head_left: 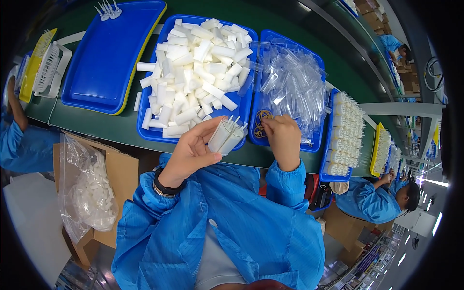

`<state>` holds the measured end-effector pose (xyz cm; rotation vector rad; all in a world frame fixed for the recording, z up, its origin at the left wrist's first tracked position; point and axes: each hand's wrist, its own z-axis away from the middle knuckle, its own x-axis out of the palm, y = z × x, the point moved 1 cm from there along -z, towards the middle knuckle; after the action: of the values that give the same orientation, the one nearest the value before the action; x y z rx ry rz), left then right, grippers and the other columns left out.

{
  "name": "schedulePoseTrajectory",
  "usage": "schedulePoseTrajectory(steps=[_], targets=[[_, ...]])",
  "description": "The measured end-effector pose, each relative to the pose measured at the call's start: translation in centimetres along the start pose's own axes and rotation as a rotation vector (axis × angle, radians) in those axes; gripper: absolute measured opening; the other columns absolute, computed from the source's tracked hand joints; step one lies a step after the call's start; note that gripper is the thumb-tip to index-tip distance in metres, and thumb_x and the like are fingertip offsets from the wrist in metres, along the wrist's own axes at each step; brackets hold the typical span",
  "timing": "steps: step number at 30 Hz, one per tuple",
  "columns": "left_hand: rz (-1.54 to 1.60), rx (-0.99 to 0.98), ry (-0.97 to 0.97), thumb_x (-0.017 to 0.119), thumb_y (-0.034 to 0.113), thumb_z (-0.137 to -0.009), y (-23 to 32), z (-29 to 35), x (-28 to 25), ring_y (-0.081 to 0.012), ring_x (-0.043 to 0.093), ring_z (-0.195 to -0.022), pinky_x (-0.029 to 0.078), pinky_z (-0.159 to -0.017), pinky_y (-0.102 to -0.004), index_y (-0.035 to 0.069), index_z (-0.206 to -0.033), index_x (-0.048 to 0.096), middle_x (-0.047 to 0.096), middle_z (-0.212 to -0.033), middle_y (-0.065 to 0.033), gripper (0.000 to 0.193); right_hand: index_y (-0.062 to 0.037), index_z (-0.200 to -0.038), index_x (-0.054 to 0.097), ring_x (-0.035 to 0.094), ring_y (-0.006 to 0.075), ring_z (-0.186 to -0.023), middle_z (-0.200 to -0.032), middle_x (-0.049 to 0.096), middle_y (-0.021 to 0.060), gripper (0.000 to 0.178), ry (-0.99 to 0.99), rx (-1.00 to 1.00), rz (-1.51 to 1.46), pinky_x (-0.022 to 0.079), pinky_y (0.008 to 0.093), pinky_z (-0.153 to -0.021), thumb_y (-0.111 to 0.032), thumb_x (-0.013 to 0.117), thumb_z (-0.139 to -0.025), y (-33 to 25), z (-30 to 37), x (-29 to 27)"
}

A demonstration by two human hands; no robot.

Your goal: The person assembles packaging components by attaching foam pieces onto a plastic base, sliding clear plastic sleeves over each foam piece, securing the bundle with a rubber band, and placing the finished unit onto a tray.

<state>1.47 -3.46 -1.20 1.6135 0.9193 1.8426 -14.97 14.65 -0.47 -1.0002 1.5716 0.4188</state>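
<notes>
My left hand [193, 150] is closed around a small bundle of clear plastic sleeves [226, 137] with white parts inside. Thin white prongs stick up from its top end. Over the front of the clear-sleeve tray, my right hand [283, 140] pinches at a small heap of yellow rubber bands [261, 124]. Its fingertips cover the spot where they meet the bands. Beyond my left hand, white foam-like blocks [203, 67] are piled in a blue tray [145, 126]. Loose clear sleeves [295, 77] fill the blue tray [315, 144] to the right.
A blue tray [108, 58] with a few white pronged parts [107, 10] stands far left. Pronged white assemblies [344, 130] are packed in a narrow tray at right. An open cardboard box [123, 179] with bagged white pieces sits lower left. Other people [372, 198] work along the green bench.
</notes>
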Motion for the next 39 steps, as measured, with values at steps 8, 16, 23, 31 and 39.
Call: schedulePoseTrajectory(steps=[8, 16, 23, 31, 39], targets=[[-0.029, 0.005, -0.005, 0.065, -0.007, -0.077, -0.4, 0.1, -0.3, -0.0239, 0.040, -0.131, 0.038, -0.105, -0.0353, 0.000, -0.138, 0.037, 0.043, -0.139, -0.0142, 0.067, -0.0035, -0.079, 0.067, 0.058, 0.0269, -0.071, -0.074, 0.060, 0.0083, 0.006, -0.019, 0.128, -0.109, 0.045, 0.0375, -0.063, -0.004, 0.069, -0.074, -0.7, -0.4, -0.8], [0.063, -0.148, -0.067, 0.055, -0.009, -0.077, -0.2, 0.2, 0.1, -0.0208, 0.050, -0.118, 0.051, -0.093, -0.0371, 0.005, -0.140, 0.036, 0.045, -0.131, -0.0118, 0.067, -0.0004, -0.084, 0.065, 0.058, 0.0285, -0.076, -0.083, 0.062, 0.0111, 0.006, 0.258, 0.134, -0.325, 0.047, 0.0345, -0.067, -0.002, 0.068, -0.079, 0.0, -0.2, -1.2], [-0.064, -0.192, -0.014, 0.068, 0.003, -0.079, 0.6, 0.2, 0.9, -0.0129, 0.056, -0.096, 0.050, -0.079, -0.0267, 0.006, -0.133, 0.044, 0.056, -0.107, -0.0053, 0.059, -0.0001, -0.095, 0.066, 0.059, 0.0141, -0.080, -0.089, 0.066, 0.0093, 0.011, 0.164, 0.376, -0.695, 0.046, 0.0282, -0.067, -0.003, 0.065, -0.084, 0.7, 1.7, -1.5], [-0.225, -0.268, -0.085, 0.078, 0.011, -0.075, 0.3, 0.2, 0.8, -0.0083, 0.057, -0.080, 0.046, -0.071, -0.0226, 0.006, -0.103, 0.059, 0.059, -0.088, -0.0013, 0.034, 0.0030, -0.109, 0.061, 0.059, 0.0179, -0.088, -0.087, 0.059, 0.0075, 0.020, -0.010, 0.354, -1.737, 0.045, 0.0296, -0.080, -0.006, 0.051, -0.094, -0.8, 2.0, -1.0], [-0.249, -0.284, -0.056, 0.078, 0.011, -0.075, 0.5, 0.0, 1.1, -0.0078, 0.057, -0.078, 0.046, -0.072, -0.0223, 0.005, -0.101, 0.059, 0.058, -0.089, -0.0015, 0.032, 0.0029, -0.122, 0.057, 0.059, 0.0228, -0.098, -0.092, 0.058, 0.0089, 0.031, -0.166, 0.321, -1.920, 0.045, 0.0327, -0.081, -0.009, 0.054, -0.093, -1.6, 1.9, -1.0]])
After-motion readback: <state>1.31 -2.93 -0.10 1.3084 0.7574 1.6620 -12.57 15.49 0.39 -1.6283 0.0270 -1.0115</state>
